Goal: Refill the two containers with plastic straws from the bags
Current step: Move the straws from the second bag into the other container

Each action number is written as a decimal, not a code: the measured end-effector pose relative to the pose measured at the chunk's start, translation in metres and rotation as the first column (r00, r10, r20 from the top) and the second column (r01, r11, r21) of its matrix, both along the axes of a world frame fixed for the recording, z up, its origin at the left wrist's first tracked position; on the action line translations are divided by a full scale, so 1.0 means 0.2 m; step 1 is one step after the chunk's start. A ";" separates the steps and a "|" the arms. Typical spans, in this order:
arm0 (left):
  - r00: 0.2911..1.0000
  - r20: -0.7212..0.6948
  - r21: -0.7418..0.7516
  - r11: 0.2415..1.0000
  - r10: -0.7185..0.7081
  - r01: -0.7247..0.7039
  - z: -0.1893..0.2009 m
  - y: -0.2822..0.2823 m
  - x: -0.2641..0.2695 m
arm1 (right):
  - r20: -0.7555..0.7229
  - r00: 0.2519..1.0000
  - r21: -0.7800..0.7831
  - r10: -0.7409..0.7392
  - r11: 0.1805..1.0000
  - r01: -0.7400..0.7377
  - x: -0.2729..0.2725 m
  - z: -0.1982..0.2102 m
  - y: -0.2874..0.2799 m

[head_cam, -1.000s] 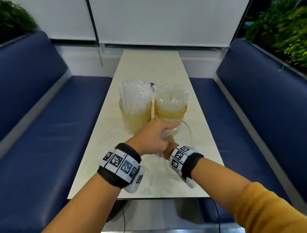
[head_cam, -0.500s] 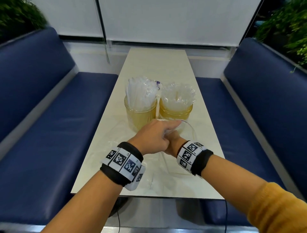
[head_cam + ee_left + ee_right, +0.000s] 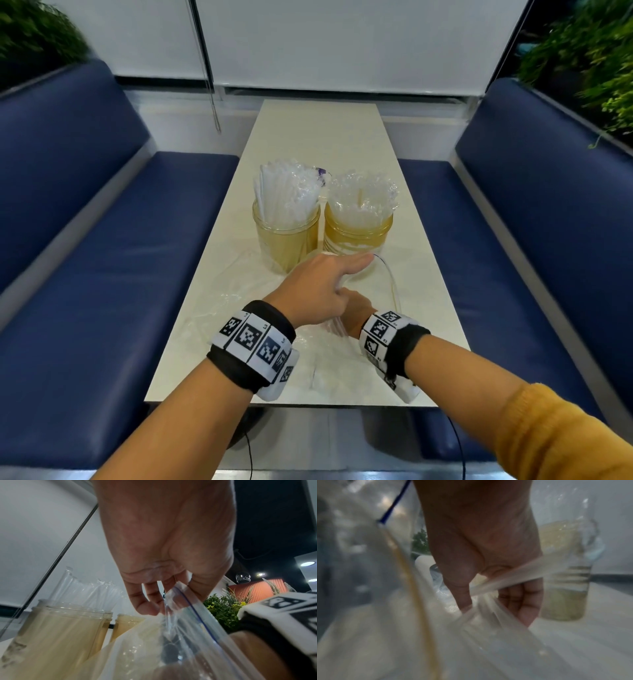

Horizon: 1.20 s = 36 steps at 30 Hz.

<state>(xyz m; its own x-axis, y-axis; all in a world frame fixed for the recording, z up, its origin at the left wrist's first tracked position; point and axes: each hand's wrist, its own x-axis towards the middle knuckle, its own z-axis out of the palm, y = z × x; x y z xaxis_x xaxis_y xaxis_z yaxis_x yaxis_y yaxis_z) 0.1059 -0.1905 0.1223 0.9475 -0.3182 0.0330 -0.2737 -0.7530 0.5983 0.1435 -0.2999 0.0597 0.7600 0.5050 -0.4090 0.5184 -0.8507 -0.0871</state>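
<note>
Barely shifting since the earlier frame, the left hand is pinching the zip bag mouth while the right hand is gripping light, slippery, springy clear straws inside, at 6 o'clock of the two amber jars, best grasped mid-bundle.

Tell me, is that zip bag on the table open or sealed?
Open. The zip bag's mouth is spread: the left hand pinches its blue-striped edge up, and the right hand is inside it gripping straws.
</note>
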 end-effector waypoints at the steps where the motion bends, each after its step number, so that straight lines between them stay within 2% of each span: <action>1: 1.000 -0.007 -0.010 1.000 0.007 -0.007 -0.01 0.01 0.00 | 0.016 0.999 0.012 -0.048 0.999 0.048 0.01 -0.01 0.01; 4: 1.000 -0.015 -0.015 1.000 -0.003 0.002 -0.01 0.02 -0.01 | -0.014 0.999 0.017 -0.040 0.999 0.041 0.04 0.03 0.02; 8: 1.000 0.018 0.009 1.000 -0.009 0.009 -0.01 0.02 -0.01 | -0.200 0.979 0.134 -0.038 0.989 0.066 0.06 0.13 -0.03; 10: 0.998 0.056 0.031 0.999 -0.016 0.015 -0.01 0.02 0.00 | -0.222 0.973 0.036 -0.065 0.997 0.074 0.04 0.14 -0.02; 12: 0.998 0.066 0.062 0.998 -0.016 0.012 -0.01 0.01 0.00 | -0.245 0.969 -0.076 -0.017 0.997 -0.002 0.02 0.12 -0.02; 14: 0.997 0.071 0.103 0.995 -0.016 0.008 -0.01 0.01 0.00 | -0.323 0.946 -0.116 0.008 0.992 -0.048 0.01 0.09 -0.04; 16: 0.998 0.068 0.117 0.993 -0.017 0.009 -0.01 0.01 0.00 | -0.341 0.940 -0.132 -0.009 0.990 -0.039 -0.01 0.08 -0.06; 20: 0.996 0.085 0.095 0.995 -0.005 -0.003 0.01 0.01 -0.02 | -0.240 0.968 -0.228 0.076 0.965 -0.132 -0.04 0.05 -0.06; 26: 0.998 0.056 0.034 0.999 0.008 -0.010 0.04 0.03 -0.03 | -0.094 0.985 -0.232 0.145 0.959 -0.163 -0.05 0.07 -0.07; 32: 0.999 -0.008 0.185 0.982 0.046 -0.044 -0.05 0.02 -0.01 | 0.096 0.958 -0.335 0.269 0.916 -0.223 -0.02 0.32 -0.08; 36: 0.981 0.030 0.106 0.975 0.193 -0.195 -0.08 -0.02 0.02 | 0.250 0.896 -0.414 0.368 0.877 -0.245 -0.02 0.54 -0.08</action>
<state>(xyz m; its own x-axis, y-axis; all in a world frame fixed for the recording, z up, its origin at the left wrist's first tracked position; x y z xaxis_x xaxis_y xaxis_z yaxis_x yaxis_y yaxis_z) 0.1100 -0.1936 0.1057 0.9910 -0.1313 0.0272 -0.1269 -0.8527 0.5068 0.1390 -0.3158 0.1671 0.7090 0.5958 -0.3773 0.7049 -0.5823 0.4051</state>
